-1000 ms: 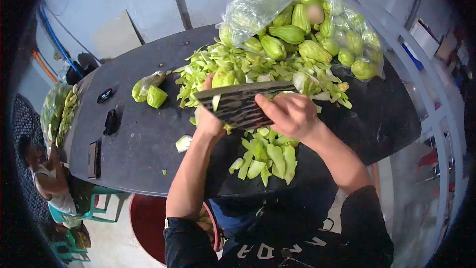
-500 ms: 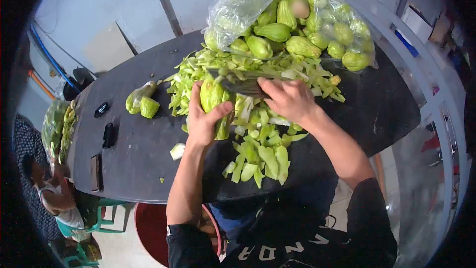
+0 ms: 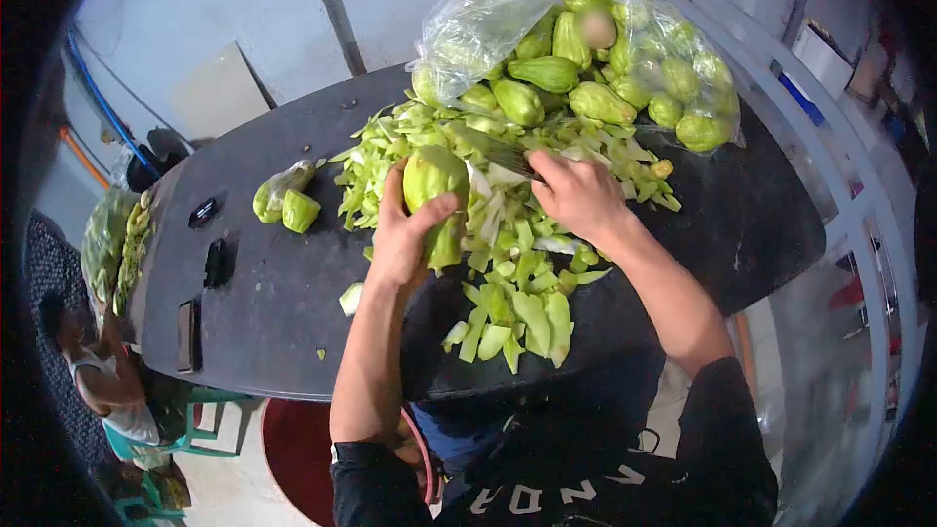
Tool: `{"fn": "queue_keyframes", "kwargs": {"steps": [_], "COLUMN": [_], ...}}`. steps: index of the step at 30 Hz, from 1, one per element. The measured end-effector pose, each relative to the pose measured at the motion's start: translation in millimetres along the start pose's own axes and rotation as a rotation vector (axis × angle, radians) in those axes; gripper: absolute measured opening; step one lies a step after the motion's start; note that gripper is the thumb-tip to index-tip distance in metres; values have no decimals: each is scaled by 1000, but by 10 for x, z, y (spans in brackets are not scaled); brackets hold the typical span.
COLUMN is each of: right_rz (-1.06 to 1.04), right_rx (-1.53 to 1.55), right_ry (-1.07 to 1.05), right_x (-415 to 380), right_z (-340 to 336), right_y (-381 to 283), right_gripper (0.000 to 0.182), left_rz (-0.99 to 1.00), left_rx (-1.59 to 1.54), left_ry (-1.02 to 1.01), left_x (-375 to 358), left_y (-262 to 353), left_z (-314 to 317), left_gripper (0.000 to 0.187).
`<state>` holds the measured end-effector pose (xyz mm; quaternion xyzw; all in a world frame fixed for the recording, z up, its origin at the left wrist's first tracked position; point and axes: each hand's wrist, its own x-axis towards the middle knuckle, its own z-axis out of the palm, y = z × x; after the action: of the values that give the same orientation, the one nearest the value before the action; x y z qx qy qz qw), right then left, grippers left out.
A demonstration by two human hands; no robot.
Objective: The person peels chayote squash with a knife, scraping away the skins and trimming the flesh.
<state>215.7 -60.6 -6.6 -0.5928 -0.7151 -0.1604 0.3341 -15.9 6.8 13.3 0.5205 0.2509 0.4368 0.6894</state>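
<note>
Here: left hand (image 3: 402, 239), closed around one green vegetable (image 3: 435, 185), held upright above the near side of the counter, thumb across its front. Right hand (image 3: 578, 197), gripping a knife (image 3: 500, 153), its blade pointing toward the vegetable; whether the edge touches it cannot be told.

Behind and beneath the hands: broad heap of pale green peelings (image 3: 386, 151). Nearer the counter's front edge: a smaller heap of peelings (image 3: 532, 317). Left of the left forearm: one pale scrap (image 3: 350, 299).

Counter (image 3: 283, 312): dark top, scuffed, curved far edge. At its back: a clear plastic bag (image 3: 478, 24), open, filled with whole green vegetables (image 3: 545, 73). Left of the heap: a cut green piece (image 3: 300, 212), touching a second, partly whitish one. Toward the left end: three small dark objects, the nearest a flat dark case (image 3: 188, 337).

Room: pale wall (image 3: 234, 0), a leaning board (image 3: 220, 83), blue hose (image 3: 98, 98), orange pipe (image 3: 83, 158). Right: pale metal railing (image 3: 781, 63). Below the counter: red tub (image 3: 293, 449) on a light floor (image 3: 220, 488). Far left: another person (image 3: 109, 392), seated on a green stool (image 3: 210, 422).
</note>
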Motion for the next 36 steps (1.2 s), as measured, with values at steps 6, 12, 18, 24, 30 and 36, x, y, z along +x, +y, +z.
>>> {"fn": "queue_keyframes", "kwargs": {"steps": [6, 12, 18, 24, 30, 36], "right_rz": [40, -255, -483, -556, -237, 156], "right_rx": [32, -3, -16, -38, -108, -90], "right_ry": [75, 186, 216, 224, 61, 90], "right_x": [8, -12, -74, -84, -38, 25], "right_z": [-17, -96, -186, -200, 25, -122], "right_y": [-15, -283, -543, -575, -263, 200], "right_gripper": [26, 48, 55, 50, 26, 14], "left_rz": [120, 189, 576, 518, 655, 207], "left_rx": [-296, 381, 764, 760, 1023, 397], "left_ry": [-80, 72, 179, 232, 69, 99], "left_x": [50, 66, 75, 153, -23, 21], "left_y": [46, -107, -187, -307, -102, -175], "left_z": [-299, -177, -79, -149, -42, -37], "left_gripper": [73, 60, 46, 43, 34, 58]}}
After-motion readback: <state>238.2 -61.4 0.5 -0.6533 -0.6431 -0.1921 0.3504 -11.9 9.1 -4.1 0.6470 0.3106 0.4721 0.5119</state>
